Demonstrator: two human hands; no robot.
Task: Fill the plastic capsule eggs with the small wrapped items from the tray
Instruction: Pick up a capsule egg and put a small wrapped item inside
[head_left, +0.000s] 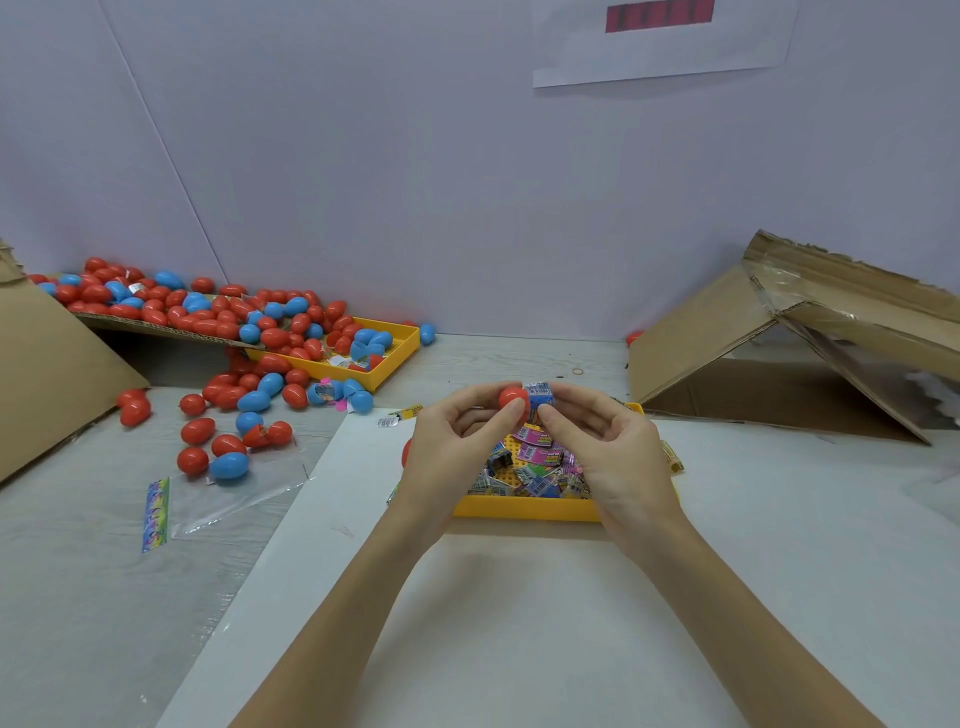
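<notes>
My left hand pinches a red capsule egg half above a yellow tray. My right hand pinches a small blue wrapped item pressed against the egg half's open side. The tray below holds several small wrapped items in pink, blue and green. Another red egg piece shows just left of my left hand, mostly hidden behind it.
Many red and blue capsule eggs lie scattered at the left, some on a cardboard flap and in a second yellow tray. A collapsed cardboard box stands at the right. A clear plastic bag lies front left. White paper covers the table.
</notes>
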